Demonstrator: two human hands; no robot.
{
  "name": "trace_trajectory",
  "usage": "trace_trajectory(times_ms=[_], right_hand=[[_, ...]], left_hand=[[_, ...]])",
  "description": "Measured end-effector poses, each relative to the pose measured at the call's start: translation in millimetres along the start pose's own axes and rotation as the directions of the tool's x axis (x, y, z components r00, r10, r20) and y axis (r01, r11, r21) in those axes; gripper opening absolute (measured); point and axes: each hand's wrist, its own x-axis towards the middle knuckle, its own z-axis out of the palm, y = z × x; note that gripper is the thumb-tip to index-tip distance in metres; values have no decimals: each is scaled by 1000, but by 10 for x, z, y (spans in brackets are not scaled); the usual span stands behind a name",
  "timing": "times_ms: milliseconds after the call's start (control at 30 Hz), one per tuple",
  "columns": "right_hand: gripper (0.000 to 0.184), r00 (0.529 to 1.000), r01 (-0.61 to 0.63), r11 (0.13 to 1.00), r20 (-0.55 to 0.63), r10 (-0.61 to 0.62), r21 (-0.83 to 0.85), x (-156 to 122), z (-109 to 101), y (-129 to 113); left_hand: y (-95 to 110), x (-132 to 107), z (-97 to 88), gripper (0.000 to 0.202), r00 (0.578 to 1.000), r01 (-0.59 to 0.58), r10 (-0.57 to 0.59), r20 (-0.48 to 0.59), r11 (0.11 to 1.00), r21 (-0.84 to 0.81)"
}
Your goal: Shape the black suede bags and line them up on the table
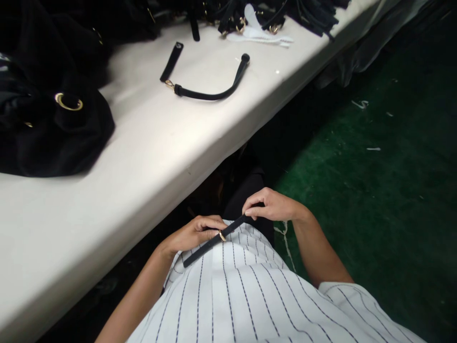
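Note:
Both my hands hold a thin black strap point(210, 243) with a small gold ring, low in front of my striped white shirt and below the table edge. My left hand point(194, 233) pinches the strap near the gold ring, fingers closed. The strap's upper end is gripped by my right hand point(271, 206), fingers curled. The lower end of the strap sticks out past my left hand over the shirt.
A long white table point(143, 162) runs along the left. On it lie a black bag with a gold ring point(53, 124), a curved black handle with a strap point(210, 90), and a heap of black straps point(271, 16) with white pieces at the far end. Green floor point(374, 190) lies to the right.

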Motion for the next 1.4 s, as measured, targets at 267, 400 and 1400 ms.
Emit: trace_trajectory(times_ms=[267, 400, 1400], right_hand=[[16, 1000, 14, 996, 1, -14, 87, 22, 52, 76], [13, 999, 52, 995, -13, -51, 81, 87, 151, 96], [35, 999, 47, 975, 16, -51, 215, -8, 227, 94]], left_hand=[[-42, -88, -13, 36, 990, 139, -141, 0, 978, -155], [-36, -59, -7, 31, 980, 171, -188, -58, 960, -220], [133, 20, 96, 29, 972, 137, -184, -145, 948, -288]])
